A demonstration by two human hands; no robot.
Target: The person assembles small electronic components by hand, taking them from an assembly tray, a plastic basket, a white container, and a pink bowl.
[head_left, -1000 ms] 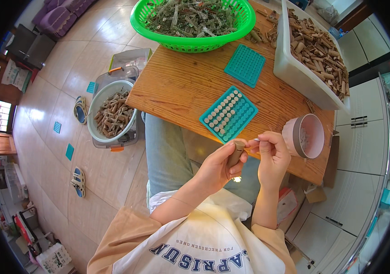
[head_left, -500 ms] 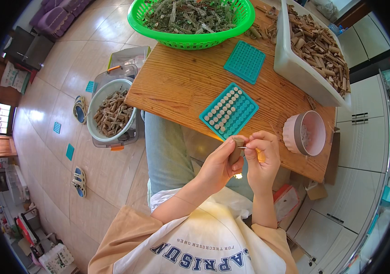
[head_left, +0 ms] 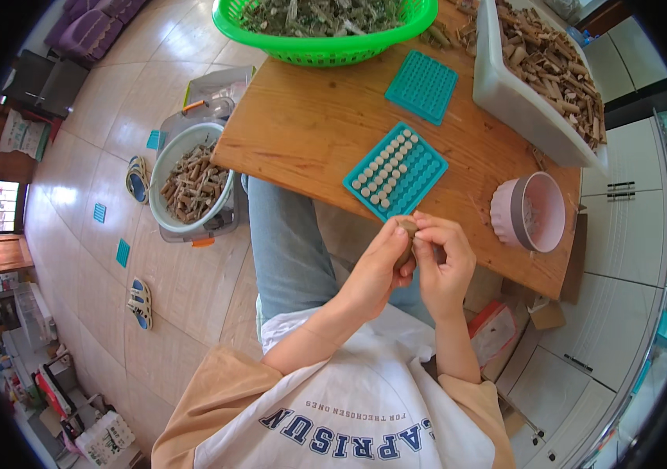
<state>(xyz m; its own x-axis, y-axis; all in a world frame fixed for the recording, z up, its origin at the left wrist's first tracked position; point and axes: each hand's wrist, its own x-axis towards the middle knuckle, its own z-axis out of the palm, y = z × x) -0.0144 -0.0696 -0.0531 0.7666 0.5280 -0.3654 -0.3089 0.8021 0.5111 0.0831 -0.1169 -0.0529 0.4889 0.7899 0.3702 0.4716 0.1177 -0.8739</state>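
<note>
Over my lap, just off the table's near edge, my left hand (head_left: 377, 264) is closed round a short brown roll (head_left: 406, 248), held roughly upright. Fingers of my right hand (head_left: 444, 252) pinch together at the roll's upper end; anything small between them is hidden. Just beyond my hands lies a teal tray (head_left: 421, 184) with round cells. Several rows of pale round discs (head_left: 385, 169) fill its left part, while the cells on its right side hold none.
Farther back on the wooden table (head_left: 302, 141) lie a second teal tray (head_left: 423, 84) and a green basket (head_left: 310, 53) of dry plant bits. At right are a white bin (head_left: 498, 98) of brown rolls and a pink bowl (head_left: 505, 215). A pale basin (head_left: 163, 223) of brown pieces stands left.
My right fingers have closed in against the roll's top, and the thin pale bit seen between them before no longer shows. The view has shifted slightly, moving the tabletop things upward.
</note>
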